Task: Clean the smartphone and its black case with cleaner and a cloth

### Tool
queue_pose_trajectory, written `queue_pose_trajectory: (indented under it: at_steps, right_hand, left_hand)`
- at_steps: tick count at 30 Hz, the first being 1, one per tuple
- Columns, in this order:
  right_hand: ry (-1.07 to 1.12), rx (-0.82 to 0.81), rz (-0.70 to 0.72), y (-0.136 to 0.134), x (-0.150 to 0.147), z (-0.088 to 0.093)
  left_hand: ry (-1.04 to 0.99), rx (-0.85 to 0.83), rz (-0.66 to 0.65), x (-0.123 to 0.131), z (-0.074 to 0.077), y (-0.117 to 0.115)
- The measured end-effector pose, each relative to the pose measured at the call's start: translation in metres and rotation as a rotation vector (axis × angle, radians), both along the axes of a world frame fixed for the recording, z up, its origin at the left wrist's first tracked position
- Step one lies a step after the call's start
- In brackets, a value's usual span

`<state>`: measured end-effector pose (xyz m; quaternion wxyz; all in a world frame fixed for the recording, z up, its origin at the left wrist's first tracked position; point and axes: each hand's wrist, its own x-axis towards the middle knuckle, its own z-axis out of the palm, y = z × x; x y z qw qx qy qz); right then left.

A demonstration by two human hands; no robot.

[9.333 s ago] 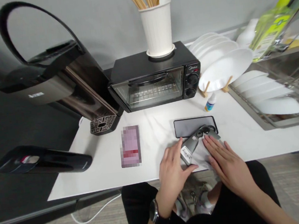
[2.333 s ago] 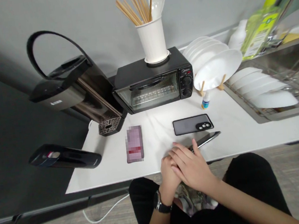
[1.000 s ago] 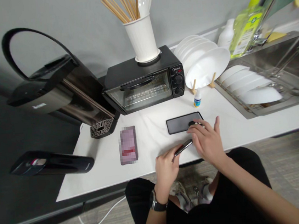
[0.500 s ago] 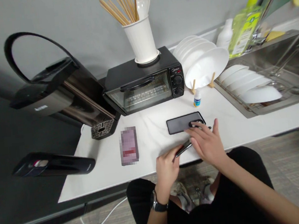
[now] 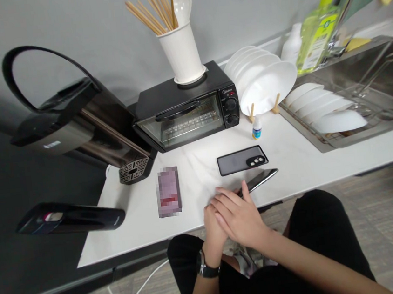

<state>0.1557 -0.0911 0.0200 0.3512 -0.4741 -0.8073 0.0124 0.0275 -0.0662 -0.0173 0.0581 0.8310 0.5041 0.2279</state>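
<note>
A thin dark phone [image 5: 261, 179] is tilted over the counter's front edge, its near end held in my left hand [image 5: 213, 227]. My right hand [image 5: 241, 219] lies across the left one, fingers stretched and covering the left fingers and that end of the phone. Just behind the phone, a dark translucent phone case [image 5: 238, 160] with camera cut-outs lies flat on the white counter [image 5: 196, 179]. Farther left rests a pixelated purple item [image 5: 168, 191]. Behind the case stands a small white bottle with a blue label [image 5: 257, 129].
A black toaster oven [image 5: 188, 115] bears a white cup of chopsticks [image 5: 181, 50]. To the left are a dark dispenser [image 5: 109, 118] and a black bottle-like object [image 5: 84, 216]. White plates [image 5: 267, 85] stand in a rack beside the sink [image 5: 323, 145].
My right hand has moved left from the phone's far end onto my left hand. More of the phone and the whole case now show. The view has shifted slightly.
</note>
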Motion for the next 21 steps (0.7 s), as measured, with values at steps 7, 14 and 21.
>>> queue_pose_trajectory:
  at_steps: [7,14,21]
  right_hand:
    - [-0.022,0.009,-0.092,0.011,0.038,-0.001]
    - [-0.033,0.034,-0.404,0.043,0.111,0.004]
    - [-0.031,-0.036,-0.202,0.021,0.046,0.008]
  left_hand:
    - [-0.191,-0.100,-0.047,0.005,0.016,-0.001]
    - [-0.342,-0.182,-0.097,0.008,0.022,-0.001]
    - [-0.221,-0.104,-0.034,0.007,0.013,0.000]
